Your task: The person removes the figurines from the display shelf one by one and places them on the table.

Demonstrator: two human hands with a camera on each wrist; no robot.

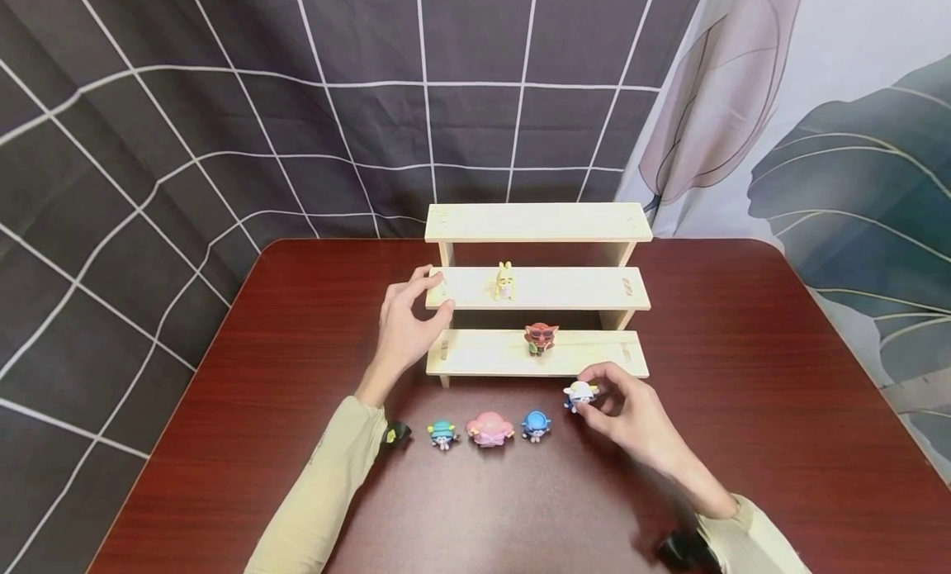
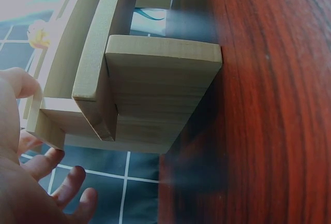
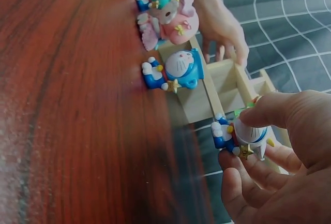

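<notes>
My right hand point(image 1: 641, 417) pinches a small blue-and-white figurine point(image 1: 579, 395) with a white cap, held just off the front right of the wooden tiered shelf point(image 1: 475, 355). In the right wrist view this figurine point(image 3: 240, 135) shows a gold star and sits between thumb and fingers. With thumb and forefinger, my left hand point(image 1: 407, 322) grips the left end of the middle tier; the left wrist view shows its other fingers point(image 2: 70, 185) loose past the board's end. A yellow eared figurine point(image 1: 505, 282) stands on the middle tier, and a red-brown one with dark glasses point(image 1: 541, 339) on the lowest.
In front of the shelf, a green-hatted figurine point(image 1: 442, 434), a larger pink figurine point(image 1: 490, 429) and a blue figurine point(image 1: 536, 426) stand in a row on the red-brown table point(image 1: 319, 310). A dark grid curtain point(image 1: 357, 120) hangs behind, with a leaf-patterned cloth point(image 1: 854, 186) at right.
</notes>
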